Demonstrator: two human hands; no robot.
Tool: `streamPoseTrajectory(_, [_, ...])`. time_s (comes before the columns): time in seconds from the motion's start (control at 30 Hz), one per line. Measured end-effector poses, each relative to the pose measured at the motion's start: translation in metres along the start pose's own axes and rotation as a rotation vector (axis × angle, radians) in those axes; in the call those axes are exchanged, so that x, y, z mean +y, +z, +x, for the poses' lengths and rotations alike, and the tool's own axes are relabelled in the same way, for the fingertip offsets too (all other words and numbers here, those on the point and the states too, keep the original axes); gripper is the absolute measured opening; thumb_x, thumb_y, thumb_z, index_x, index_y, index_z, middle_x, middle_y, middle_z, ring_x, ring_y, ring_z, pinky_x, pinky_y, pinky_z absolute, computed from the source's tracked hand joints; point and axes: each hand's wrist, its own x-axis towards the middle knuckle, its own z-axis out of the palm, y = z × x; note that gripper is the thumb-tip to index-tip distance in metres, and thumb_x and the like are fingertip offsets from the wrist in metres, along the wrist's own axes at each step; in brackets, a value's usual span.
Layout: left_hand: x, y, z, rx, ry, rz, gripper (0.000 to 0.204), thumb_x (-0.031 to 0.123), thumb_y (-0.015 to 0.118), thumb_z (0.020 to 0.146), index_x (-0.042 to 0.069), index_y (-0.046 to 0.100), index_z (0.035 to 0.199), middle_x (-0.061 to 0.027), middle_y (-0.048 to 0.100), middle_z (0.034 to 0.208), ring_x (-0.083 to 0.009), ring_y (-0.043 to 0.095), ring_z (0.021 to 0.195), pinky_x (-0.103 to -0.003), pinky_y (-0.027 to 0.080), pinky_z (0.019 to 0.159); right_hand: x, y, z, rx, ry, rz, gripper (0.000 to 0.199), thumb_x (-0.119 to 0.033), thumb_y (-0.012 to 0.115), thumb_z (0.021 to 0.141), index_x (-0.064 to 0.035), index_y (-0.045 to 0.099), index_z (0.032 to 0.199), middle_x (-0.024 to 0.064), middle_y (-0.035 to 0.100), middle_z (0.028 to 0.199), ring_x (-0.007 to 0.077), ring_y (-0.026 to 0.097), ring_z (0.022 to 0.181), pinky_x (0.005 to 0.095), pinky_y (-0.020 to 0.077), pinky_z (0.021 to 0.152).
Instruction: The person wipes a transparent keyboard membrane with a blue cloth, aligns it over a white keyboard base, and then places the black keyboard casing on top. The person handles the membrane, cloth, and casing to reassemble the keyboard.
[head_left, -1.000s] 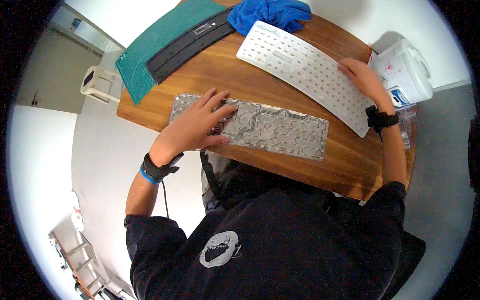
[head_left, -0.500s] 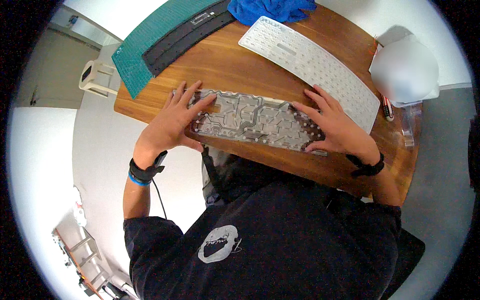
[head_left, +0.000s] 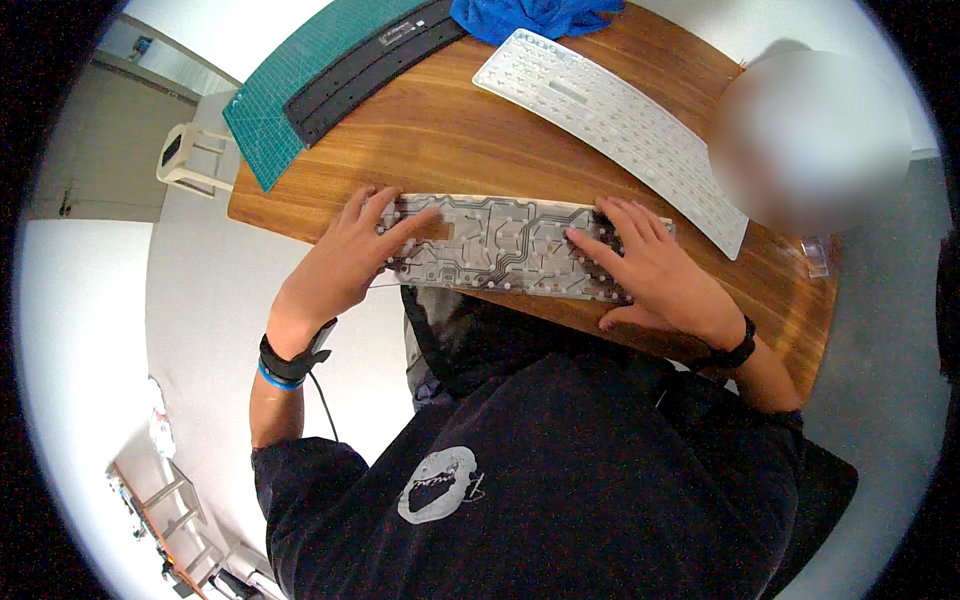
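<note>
"Where the fingers meet the work, what do you see?"

"A thin, see-through circuit sheet (head_left: 500, 245), oblong, lying along the near edge of the table (head_left: 450, 140). Dark traces wind across it, pale dots stud it, and brown wood shows through a rectangular opening near its left end."

"And the hands?"

"The left hand (head_left: 345, 245) lies over the left end, fingers loosely spread on the surface; its thumb is hidden, so I cannot tell whether it grips the edge. The right hand (head_left: 665, 265) spans the right end, fingers fanned, thumb well apart from them toward the near edge. I see nothing pinched there."

"What materials lie around?"

"Beyond the sheet, a stiff-looking white panel (head_left: 640, 140) with rows of small marks and rounded corners. Farther left, a long black strip (head_left: 375, 75) lies over a green mat (head_left: 262, 130) ruled with fine lines. A crumpled blue cloth (head_left: 535, 15) sits at the far side."

"Any containers?"

"At the right there's a pale rounded shape (head_left: 810, 140), too blurred to identify. Near it, a clear plastic piece (head_left: 817, 257); I cannot tell whether it holds anything."
</note>
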Motion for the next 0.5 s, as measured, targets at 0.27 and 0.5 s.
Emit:
streamPoseTrajectory(0.27, [0.012, -0.026, -0.013, -0.05, 0.018, -0.252, 0.088, -0.015, 0.062, 0.076, 0.012, 0.04, 0.157, -0.021, 0.045, 0.154, -0.0439, 0.043, 0.142, -0.051, 0.041, 0.118, -0.019, 0.007, -0.013, 0.004, 0.019, 0.016, 0.11, -0.039, 0.091, 0.071, -0.0151, 0.034, 0.161, 0.0359, 0.027, 0.161, 0.0516, 0.026, 0.152, 0.0581, 0.0264, 0.125])
streamPoseTrajectory(0.5, [0.01, -0.028, -0.018, 0.078, 0.06, -0.31, 0.068, -0.013, 0.057, 0.085, 0.003, 0.039, 0.148, -0.0231, 0.055, 0.143, -0.0426, 0.055, 0.13, -0.049, 0.048, 0.107, -0.012, -0.002, -0.03, 0.154, 0.18, 0.155, 0.062, -0.007, 0.07, 0.087, -0.0112, 0.049, 0.146, 0.0227, 0.054, 0.14, 0.0435, 0.054, 0.131, 0.0519, 0.0478, 0.109])
